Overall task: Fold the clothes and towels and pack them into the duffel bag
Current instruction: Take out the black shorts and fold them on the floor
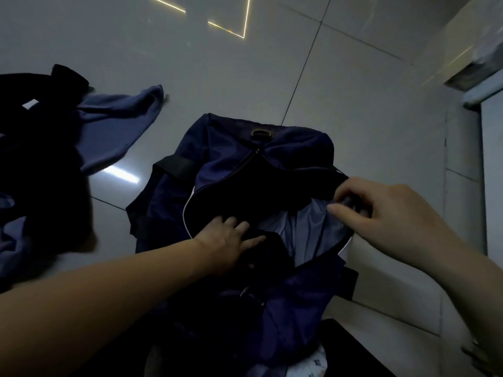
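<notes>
A navy duffel bag (pixel 226 148) lies unzipped on the tiled floor in the middle of the head view, its grey lining showing. My left hand (pixel 228 244) lies flat on a dark folded garment (pixel 272 251) inside the bag's mouth, fingers straight. My right hand (pixel 381 210) pinches the bag's right rim and holds the mouth apart. To the left, a heap of clothes spreads over the floor: a blue-grey garment (pixel 117 123) and a black one (pixel 46 164).
Glossy grey floor tiles (pixel 217 63) stretch beyond the bag. A white wall or cabinet front (pixel 492 172) rises at the right edge. A dark object (pixel 351 349) and a pale patterned cloth (pixel 313 363) sit at the bottom, near me.
</notes>
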Action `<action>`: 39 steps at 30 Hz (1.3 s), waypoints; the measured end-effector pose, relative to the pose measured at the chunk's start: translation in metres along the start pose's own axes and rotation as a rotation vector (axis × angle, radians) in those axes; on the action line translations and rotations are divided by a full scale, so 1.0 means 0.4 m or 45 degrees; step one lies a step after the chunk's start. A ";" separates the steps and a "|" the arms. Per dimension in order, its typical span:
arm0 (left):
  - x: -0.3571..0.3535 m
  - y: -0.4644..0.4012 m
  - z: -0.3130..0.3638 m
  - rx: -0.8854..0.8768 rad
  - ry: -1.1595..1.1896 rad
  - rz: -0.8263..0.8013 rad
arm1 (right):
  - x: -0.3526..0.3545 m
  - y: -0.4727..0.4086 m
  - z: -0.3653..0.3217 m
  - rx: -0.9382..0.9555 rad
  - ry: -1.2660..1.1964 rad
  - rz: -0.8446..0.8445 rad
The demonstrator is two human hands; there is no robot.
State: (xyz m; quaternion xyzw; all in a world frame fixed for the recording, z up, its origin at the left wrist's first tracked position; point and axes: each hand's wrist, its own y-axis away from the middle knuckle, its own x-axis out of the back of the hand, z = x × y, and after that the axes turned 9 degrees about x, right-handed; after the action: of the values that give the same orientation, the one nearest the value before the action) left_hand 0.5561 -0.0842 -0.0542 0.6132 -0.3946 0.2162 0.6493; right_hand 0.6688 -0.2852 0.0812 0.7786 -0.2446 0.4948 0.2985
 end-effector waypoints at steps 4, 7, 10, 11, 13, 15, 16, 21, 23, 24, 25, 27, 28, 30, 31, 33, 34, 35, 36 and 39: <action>0.022 0.058 -0.071 0.000 0.079 0.606 | 0.011 -0.025 -0.027 0.218 0.146 0.316; -0.018 0.104 -0.132 -0.101 0.004 0.594 | -0.033 -0.043 -0.078 0.524 0.229 0.225; -0.044 0.137 -0.146 -0.168 -0.106 0.592 | -0.065 -0.063 -0.094 0.799 0.418 0.151; -0.055 0.140 -0.150 -0.195 -0.116 0.654 | -0.057 -0.075 -0.084 0.795 0.427 0.219; -0.046 0.156 -0.167 -0.211 -0.072 0.792 | -0.019 -0.104 -0.065 0.676 0.336 0.373; -0.036 0.175 -0.195 -0.199 -0.021 0.915 | 0.019 -0.168 -0.033 0.448 0.224 0.390; -0.031 0.188 -0.211 -0.170 -0.013 0.952 | 0.035 -0.210 -0.020 0.312 0.210 0.294; -0.054 0.230 -0.260 -0.042 0.052 0.982 | -0.025 -0.381 0.036 -0.043 0.052 -0.327; -0.070 0.229 -0.264 -0.068 0.124 1.009 | -0.052 -0.393 0.046 -0.058 0.029 -0.154; -0.070 0.227 -0.264 -0.087 0.158 1.036 | -0.051 -0.390 0.047 -0.044 0.024 -0.051; -0.063 0.225 -0.264 -0.107 0.188 1.074 | -0.041 -0.387 0.045 -0.019 0.019 0.031; -0.029 0.218 -0.264 -0.135 0.222 1.191 | 0.002 -0.379 0.035 0.019 -0.025 0.124; -0.009 0.212 -0.266 -0.138 0.235 1.244 | 0.030 -0.370 0.030 0.044 -0.035 0.155; 0.032 0.195 -0.277 -0.127 0.250 1.305 | 0.081 -0.345 0.028 0.117 -0.050 0.251; 0.050 0.185 -0.283 -0.124 0.252 1.314 | 0.105 -0.331 0.028 0.147 -0.066 0.324; 0.077 0.170 -0.299 -0.127 0.217 1.365 | 0.152 -0.304 0.032 0.157 -0.108 0.455; 0.088 0.166 -0.309 -0.130 0.199 1.396 | 0.171 -0.293 0.035 0.144 -0.141 0.505; 0.095 0.160 -0.319 -0.125 0.194 1.433 | 0.188 -0.285 0.039 0.121 -0.174 0.540; 0.096 0.154 -0.325 -0.086 0.215 1.472 | 0.201 -0.278 0.046 0.101 -0.190 0.558; 0.081 0.148 -0.297 0.266 0.556 1.577 | 0.213 -0.256 0.058 0.076 -0.092 0.595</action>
State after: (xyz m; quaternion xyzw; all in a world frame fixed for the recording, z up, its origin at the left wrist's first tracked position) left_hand 0.5596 0.0334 0.0154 0.2748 -0.5104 0.7057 0.4074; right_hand 0.7859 -0.2369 0.1289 0.7264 -0.4140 0.5293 0.1437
